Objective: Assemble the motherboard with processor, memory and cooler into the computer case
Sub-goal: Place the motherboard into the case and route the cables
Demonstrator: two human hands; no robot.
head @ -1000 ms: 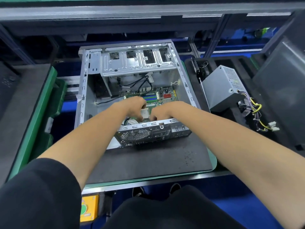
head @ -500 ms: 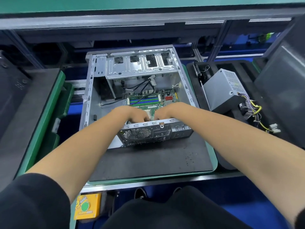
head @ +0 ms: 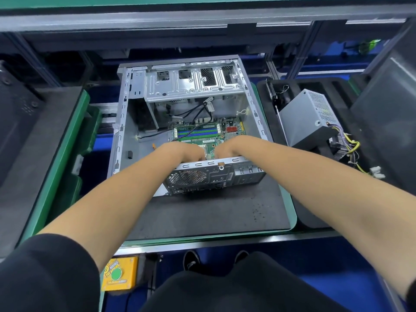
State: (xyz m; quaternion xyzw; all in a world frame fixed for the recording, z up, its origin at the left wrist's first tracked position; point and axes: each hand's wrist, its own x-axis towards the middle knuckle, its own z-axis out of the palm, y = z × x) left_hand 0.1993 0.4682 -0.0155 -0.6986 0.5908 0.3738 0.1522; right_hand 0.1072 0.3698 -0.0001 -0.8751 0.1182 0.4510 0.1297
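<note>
An open grey metal computer case lies on a dark mat. Inside it sits the green motherboard with blue and green memory slots. My left hand and my right hand reach over the case's near rear panel. Both have fingers curled down onto the near part of the board. The fingertips and whatever they touch are hidden behind the panel's rim. Black cables trail from the drive cage down to the board.
A grey power supply with coloured wires leans in a black tray on the right. Green bins stand to the left. A yellow box with a green button hangs under the bench's front edge.
Both hands have slid nearer, toward the rear panel, and curled lower inside the case, leaving more of the memory slots uncovered. The view has also shifted slightly.
</note>
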